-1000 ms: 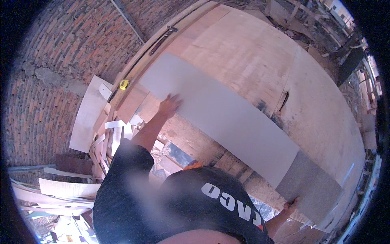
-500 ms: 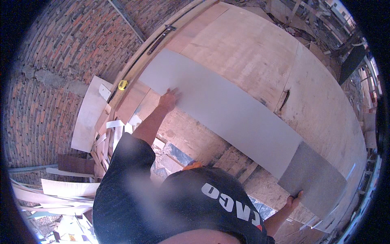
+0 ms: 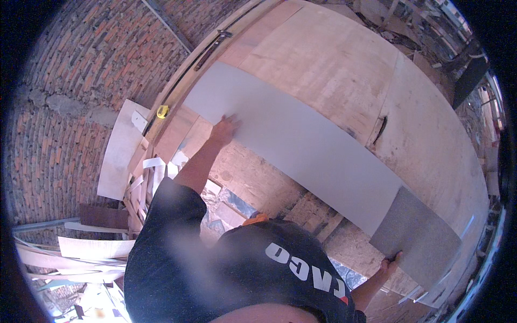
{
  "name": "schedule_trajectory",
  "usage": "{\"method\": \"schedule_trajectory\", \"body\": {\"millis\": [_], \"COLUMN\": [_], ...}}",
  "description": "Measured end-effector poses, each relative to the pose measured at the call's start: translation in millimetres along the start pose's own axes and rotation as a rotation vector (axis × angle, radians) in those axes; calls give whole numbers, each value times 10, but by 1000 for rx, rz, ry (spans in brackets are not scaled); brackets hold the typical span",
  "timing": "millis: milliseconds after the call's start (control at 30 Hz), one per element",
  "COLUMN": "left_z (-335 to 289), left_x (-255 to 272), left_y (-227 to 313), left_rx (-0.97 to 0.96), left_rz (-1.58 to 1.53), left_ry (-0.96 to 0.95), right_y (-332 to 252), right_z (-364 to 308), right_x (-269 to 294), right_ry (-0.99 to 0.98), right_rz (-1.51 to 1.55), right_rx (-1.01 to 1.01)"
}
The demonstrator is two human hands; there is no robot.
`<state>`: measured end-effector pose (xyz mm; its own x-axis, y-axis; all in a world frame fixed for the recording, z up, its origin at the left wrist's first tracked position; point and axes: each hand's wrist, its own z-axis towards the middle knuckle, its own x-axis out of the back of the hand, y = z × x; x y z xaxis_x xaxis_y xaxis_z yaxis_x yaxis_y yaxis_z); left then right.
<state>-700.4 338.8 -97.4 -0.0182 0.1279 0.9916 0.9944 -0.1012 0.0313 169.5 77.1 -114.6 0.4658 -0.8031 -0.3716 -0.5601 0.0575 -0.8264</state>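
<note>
A long light grey sheet (image 3: 301, 134) lies slantwise across a wooden worktop. At its lower right end a darker grey sheet (image 3: 417, 234) continues the strip; whether it overlaps the lighter one I cannot tell. My left hand (image 3: 225, 131) rests on the near edge of the light sheet, fingers stretched out over the surface and slightly blurred. At the near edge of the dark sheet is my right hand (image 3: 389, 264), its thumb on top and the other fingers mostly hidden, apparently gripping that edge.
A hammer (image 3: 212, 49) and a yellow tape measure (image 3: 162, 111) lie along the wooden rail at the worktop's left side. The plywood top (image 3: 328, 54) has a dark slot. Offcut strips (image 3: 97, 247) pile up at lower left, beside a brick wall (image 3: 70, 145).
The view has shifted very slightly. Both hands keep their places on the sheets, and nothing else has visibly moved.
</note>
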Motion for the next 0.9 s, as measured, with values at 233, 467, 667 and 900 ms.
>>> {"method": "schedule_trajectory", "body": {"millis": [233, 467, 667, 900], "left_z": [-61, -22, 180, 229], "left_x": [32, 78, 91, 63], "left_y": [38, 234, 169, 124], "left_rx": [38, 46, 42, -12], "left_rz": [8, 63, 89, 72], "left_ry": [9, -16, -16, 40], "right_y": [-154, -239, -161, -139], "right_z": [-35, -76, -16, 124], "right_x": [20, -77, -282, -264], "right_ry": [48, 55, 44, 43], "right_rz": [-273, -72, -62, 27], "right_rx": [16, 52, 28, -20]}}
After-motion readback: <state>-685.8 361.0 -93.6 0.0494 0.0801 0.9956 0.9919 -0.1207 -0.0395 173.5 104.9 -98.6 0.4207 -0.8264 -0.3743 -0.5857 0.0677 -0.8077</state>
